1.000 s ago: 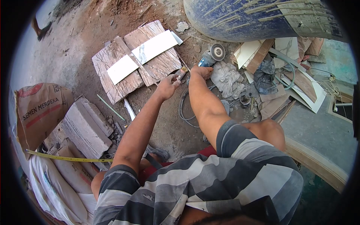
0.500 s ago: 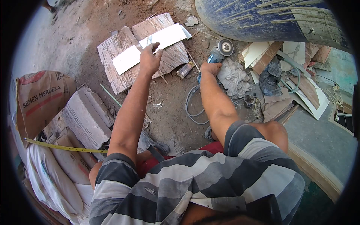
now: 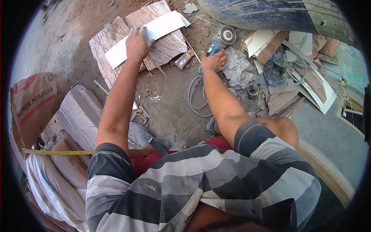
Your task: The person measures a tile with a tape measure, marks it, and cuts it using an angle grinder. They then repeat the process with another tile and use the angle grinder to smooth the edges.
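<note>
A long white tile strip [image 3: 164, 28] lies across brown, marbled slabs on the ground. My left hand [image 3: 138, 44] is on the middle of this strip, its fingers reaching over the far edge and the thumb near the close edge. To the right, an angle grinder [image 3: 213, 48] with a blue body and a round disc [image 3: 227, 35] rests on the ground against a crumpled grey cloth [image 3: 237, 69]. My right hand [image 3: 214, 62] lies over the grinder's body, fingers curled round its right side; part of the body is hidden beneath the palm.
A grey cable [image 3: 191, 96] loops below the grinder. Broken tile offcuts [image 3: 266, 44] pile up at right, beneath a blue, cement-streaked drum [image 3: 266, 15]. Cement bags [image 3: 40, 104], a grey block [image 3: 79, 116] and a yellow tape measure [image 3: 58, 152] are at left.
My left hand has come down from above the white strip onto it. My right hand stays at the grinder, its fingers showing more. The whole view has shifted slightly.
</note>
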Motion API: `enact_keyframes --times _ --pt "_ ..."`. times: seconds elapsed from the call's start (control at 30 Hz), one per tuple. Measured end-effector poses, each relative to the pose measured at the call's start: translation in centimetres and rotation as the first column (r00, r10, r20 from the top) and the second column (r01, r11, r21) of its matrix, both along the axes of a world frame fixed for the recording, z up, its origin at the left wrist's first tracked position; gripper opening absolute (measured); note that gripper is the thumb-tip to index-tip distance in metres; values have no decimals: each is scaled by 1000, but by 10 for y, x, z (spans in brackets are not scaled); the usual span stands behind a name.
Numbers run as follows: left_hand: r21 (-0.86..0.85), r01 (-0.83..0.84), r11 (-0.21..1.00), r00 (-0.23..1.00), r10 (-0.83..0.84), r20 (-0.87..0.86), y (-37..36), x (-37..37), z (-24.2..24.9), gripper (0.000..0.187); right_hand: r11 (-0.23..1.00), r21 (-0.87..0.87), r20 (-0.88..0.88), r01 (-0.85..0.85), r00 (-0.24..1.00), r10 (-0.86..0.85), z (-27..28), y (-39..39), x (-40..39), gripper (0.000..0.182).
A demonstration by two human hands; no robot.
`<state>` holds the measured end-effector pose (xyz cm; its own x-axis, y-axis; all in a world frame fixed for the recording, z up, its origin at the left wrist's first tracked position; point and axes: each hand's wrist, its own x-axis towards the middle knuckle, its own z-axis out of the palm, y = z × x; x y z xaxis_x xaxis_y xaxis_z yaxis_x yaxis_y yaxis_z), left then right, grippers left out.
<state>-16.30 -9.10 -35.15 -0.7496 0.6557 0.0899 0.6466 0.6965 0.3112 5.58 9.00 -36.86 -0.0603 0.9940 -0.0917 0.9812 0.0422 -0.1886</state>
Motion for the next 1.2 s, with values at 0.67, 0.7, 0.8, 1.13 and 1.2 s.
enact_keyframes --times 0.67,0.7,0.8,1.13,1.2 --pt "-151 -127 980 988 139 73 1 -12 -30 60 879 -270 332 -393 819 468 79 186 201 61" --pt "-179 -164 970 981 180 77 6 -6 -18 59 843 -312 297 -439 797 525 93 203 215 60" --pt "-181 -229 956 965 248 90 9 -3 -17 56 908 -206 363 -364 834 417 115 243 265 63" --pt "263 -393 881 918 357 172 0 -13 -21 56 990 -139 677 27 732 75 99 222 267 93" --pt "261 -477 839 877 434 207 3 -15 -14 57 990 -121 705 77 709 30 132 174 201 88"
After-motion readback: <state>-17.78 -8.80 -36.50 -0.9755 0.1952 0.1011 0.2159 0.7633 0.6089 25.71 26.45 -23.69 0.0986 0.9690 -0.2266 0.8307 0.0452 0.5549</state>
